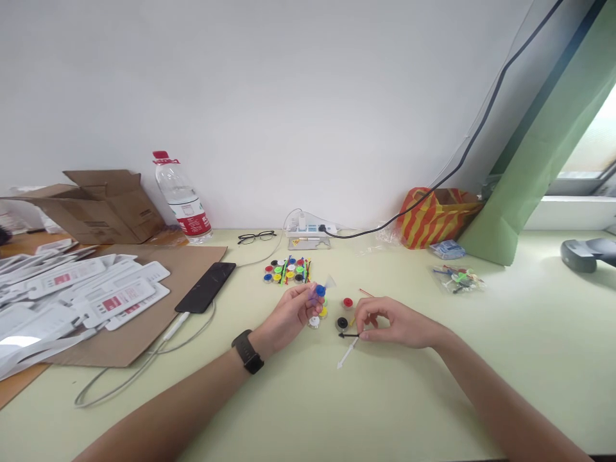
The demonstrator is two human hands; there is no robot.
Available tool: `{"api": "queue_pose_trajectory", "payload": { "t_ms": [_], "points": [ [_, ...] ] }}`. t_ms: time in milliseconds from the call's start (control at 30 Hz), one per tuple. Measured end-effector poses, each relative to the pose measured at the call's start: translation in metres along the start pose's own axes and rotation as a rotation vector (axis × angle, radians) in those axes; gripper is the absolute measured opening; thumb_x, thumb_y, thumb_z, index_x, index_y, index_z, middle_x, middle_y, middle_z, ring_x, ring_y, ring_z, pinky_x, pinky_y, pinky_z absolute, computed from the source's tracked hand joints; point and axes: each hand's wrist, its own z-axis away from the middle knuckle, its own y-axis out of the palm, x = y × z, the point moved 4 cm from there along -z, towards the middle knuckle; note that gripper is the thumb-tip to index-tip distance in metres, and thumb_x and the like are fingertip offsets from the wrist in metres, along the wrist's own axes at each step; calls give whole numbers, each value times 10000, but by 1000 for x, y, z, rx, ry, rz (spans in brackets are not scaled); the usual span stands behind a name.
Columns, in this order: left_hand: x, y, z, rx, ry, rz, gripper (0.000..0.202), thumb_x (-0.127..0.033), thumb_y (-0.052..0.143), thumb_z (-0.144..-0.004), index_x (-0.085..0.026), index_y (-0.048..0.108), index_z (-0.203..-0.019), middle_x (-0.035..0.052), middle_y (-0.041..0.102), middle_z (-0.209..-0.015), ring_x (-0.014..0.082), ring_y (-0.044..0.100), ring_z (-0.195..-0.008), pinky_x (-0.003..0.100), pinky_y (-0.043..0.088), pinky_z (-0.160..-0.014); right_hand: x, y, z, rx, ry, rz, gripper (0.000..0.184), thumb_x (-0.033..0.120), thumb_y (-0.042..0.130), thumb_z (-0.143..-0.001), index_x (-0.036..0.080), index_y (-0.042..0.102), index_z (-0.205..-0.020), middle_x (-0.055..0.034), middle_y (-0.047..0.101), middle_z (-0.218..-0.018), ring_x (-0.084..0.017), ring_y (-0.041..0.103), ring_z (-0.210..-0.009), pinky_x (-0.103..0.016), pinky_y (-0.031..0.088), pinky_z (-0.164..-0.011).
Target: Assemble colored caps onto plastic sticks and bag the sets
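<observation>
My left hand (292, 312) is closed around a small blue paint pot (319, 292), held just above the pale green table (269, 398). Under it sit a white pot (314, 321) and a yellow pot (323, 312). My right hand (391, 321) rests on the table and pinches the end of a thin black brush (348, 335). A black pot (342, 323) and a red pot (347, 302) stand just left of that hand. A white brush (348, 353) lies below them. A set of several coloured pots with brushes (287, 270) lies farther back.
A black phone (206, 287) on a cable lies on brown cardboard at the left, beside a pile of white packets (72, 292). A water bottle (181, 199), an open carton (99, 204), glasses (256, 237), a power strip (310, 230), a striped bag (433, 217) and a sealed pot packet (458, 278) stand behind.
</observation>
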Motion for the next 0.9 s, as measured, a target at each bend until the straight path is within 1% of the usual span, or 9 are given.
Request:
{"api": "queue_pose_trajectory", "payload": {
  "t_ms": [67, 167, 267, 367, 433, 533, 700, 800, 900],
  "points": [
    [-1, 1, 0, -2, 4, 5, 236, -335, 768, -897, -118, 675, -886, 27, 642, -794, 74, 587, -652, 174, 484, -619, -1, -1, 0, -14, 23, -99, 221, 439, 681, -933, 219, 665, -945, -48, 656, -979, -205, 599, -914, -369, 509, -838],
    [-2, 1, 1, -28, 15, 25, 251, -345, 783, -881, -117, 677, -887, 29, 652, -791, 74, 588, -639, 179, 486, -615, -8, 2, 1, -47, 83, -196, 287, 493, 627, -963, 210, 581, -960, -22, 587, -929, -172, 555, -827, -314, 488, -748],
    [-2, 1, 1, -49, 14, 45, 253, -340, 796, -867, -115, 679, -879, 39, 667, -802, 74, 588, -628, 182, 484, -605, -17, 5, 0, -100, 126, -155, 318, 516, 598, -974, 214, 512, -921, 12, 517, -863, -149, 475, -763, -277, 432, -688],
    [-1, 1, 0, -43, 6, 51, 241, -334, 789, -873, -116, 684, -880, 45, 676, -814, 78, 596, -634, 185, 483, -605, -24, 8, -2, -131, 136, -144, 325, 517, 607, -967, 216, 490, -928, 15, 515, -862, -150, 474, -774, -273, 420, -691],
    [-1, 1, 0, -34, 4, 52, 237, -335, 782, -880, -117, 691, -893, 46, 679, -813, 80, 598, -635, 189, 483, -610, -27, 10, -5, -148, 132, -155, 314, 508, 600, -973, 210, 504, -941, 11, 527, -866, -145, 475, -763, -269, 411, -685],
    [0, 0, 0, -41, 3, 53, 244, -344, 776, -885, -113, 697, -898, 51, 689, -823, 80, 607, -646, 192, 487, -626, -31, 12, -10, -222, 125, -141, 290, 480, 571, -992, 195, 552, -939, -3, 556, -877, -143, 479, -742, -274, 396, -670],
    [0, -1, -1, -62, 4, 70, 231, -328, 780, -880, -114, 704, -922, 50, 694, -833, 88, 619, -663, 199, 495, -638, -35, 17, -18, -362, 114, -38, 261, 433, 573, -979, 195, 677, -954, -52, 652, -972, -187, 563, -831, -318, 441, -733],
    [0, -1, -1, -71, 14, 80, 227, -315, 789, -870, -112, 704, -924, 47, 689, -819, 88, 617, -652, 198, 494, -629, -34, 22, -21, -360, 110, -27, 253, 423, 596, -957, 199, 715, -970, -64, 680, -954, -209, 593, -860, -338, 466, -751],
    [0, -2, -2, -64, 16, 82, 238, -324, 784, -875, -107, 704, -927, 52, 684, -826, 89, 616, -653, 198, 502, -638, -33, 28, -24, -320, 95, -105, 232, 408, 625, -937, 192, 708, -946, -60, 688, -923, -201, 603, -829, -329, 475, -726]
  ]
}}
